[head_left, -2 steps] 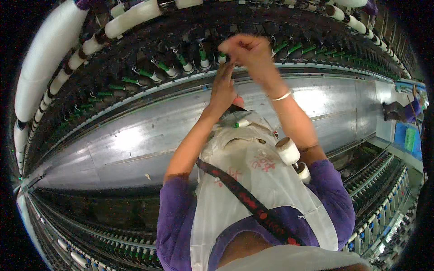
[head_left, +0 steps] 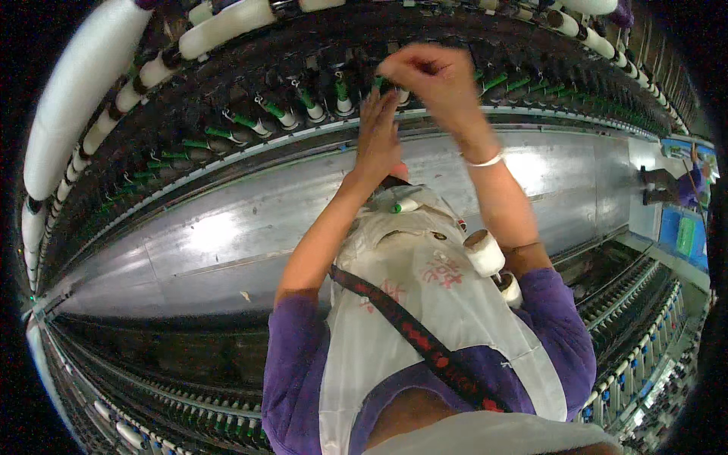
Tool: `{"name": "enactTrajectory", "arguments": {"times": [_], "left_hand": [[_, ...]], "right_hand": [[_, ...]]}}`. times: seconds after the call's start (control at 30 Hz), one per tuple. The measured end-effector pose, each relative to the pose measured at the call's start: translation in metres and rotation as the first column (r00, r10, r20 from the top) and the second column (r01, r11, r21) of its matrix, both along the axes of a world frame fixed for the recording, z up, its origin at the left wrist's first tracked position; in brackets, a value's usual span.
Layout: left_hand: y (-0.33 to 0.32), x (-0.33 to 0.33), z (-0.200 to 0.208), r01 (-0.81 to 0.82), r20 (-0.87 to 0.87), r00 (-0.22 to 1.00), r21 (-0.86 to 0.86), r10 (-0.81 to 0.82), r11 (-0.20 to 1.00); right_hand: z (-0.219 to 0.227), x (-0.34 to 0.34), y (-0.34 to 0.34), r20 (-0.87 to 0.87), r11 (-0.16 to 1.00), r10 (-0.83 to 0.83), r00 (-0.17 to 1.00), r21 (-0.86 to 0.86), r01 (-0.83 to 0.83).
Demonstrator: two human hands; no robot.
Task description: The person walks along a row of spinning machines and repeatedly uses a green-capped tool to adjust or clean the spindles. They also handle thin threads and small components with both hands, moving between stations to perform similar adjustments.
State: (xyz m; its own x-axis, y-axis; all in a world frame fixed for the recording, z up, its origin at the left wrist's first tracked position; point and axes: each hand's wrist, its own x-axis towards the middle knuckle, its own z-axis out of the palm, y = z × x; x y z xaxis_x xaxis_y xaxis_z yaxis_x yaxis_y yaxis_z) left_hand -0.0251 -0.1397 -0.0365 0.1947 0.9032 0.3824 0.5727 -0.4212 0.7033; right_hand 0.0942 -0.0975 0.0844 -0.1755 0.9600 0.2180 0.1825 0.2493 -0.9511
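Observation:
My left hand (head_left: 377, 140) is raised to the row of spindles on the spinning machine, fingers stretched upward beside a green-and-white bobbin (head_left: 403, 97) partly hidden by my hands. Just above and to the right, my right hand (head_left: 438, 80) is curled with thumb and forefinger pinched together. Whatever that pinch holds is too fine to make out. To the left stand more green bobbins with white yarn at their bases, such as one bobbin (head_left: 343, 97) close by.
White yarn rolls (head_left: 227, 30) run along the top, beside a large white spool (head_left: 85, 102). A metal floor (head_left: 205, 227) separates this machine from another row of bobbins (head_left: 220, 421) behind me. Two yarn spools (head_left: 485, 256) hang at my apron. Another person (head_left: 686, 184) is far right.
My right hand has shifted right and slightly up, away from the left hand's fingertips. The left hand's fingers have spread a little.

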Motion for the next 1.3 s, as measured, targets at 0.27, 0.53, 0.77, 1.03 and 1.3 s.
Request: {"name": "enactTrajectory", "arguments": {"times": [0.27, 0.53, 0.77, 1.03, 1.3], "left_hand": [[0.041, 0.019, 0.047, 0.007, 0.3, 0.954, -0.076, 0.016, 0.997], [0.128, 0.032, 0.038, -0.246, 0.352, 0.894, -0.132, 0.277, 0.96], [0.048, 0.018, 0.064, -0.182, -0.118, 0.975, 0.064, 0.189, 0.981], [-0.052, 0.038, 0.179, 0.526, 0.234, 0.727, 0.416, -0.646, 0.742], [-0.078, 0.103, 0.146, 0.91, 0.064, -0.16, -0.378, -0.985, -0.172]], "right_hand": [[0.077, 0.008, 0.024, 0.374, 0.387, -0.751, 0.544, 0.917, -0.097], [0.026, -0.032, 0.1, 0.194, 0.334, -0.674, 0.713, 0.941, 0.06], [0.035, -0.014, 0.082, 0.476, 0.451, -0.639, 0.604, 0.868, -0.207], [-0.089, 0.0, 0.005, 0.569, 0.761, -0.199, 0.798, 0.602, -0.24], [-0.21, 0.014, -0.114, 0.199, 0.681, 0.729, 0.655, -0.121, -0.722]]}}
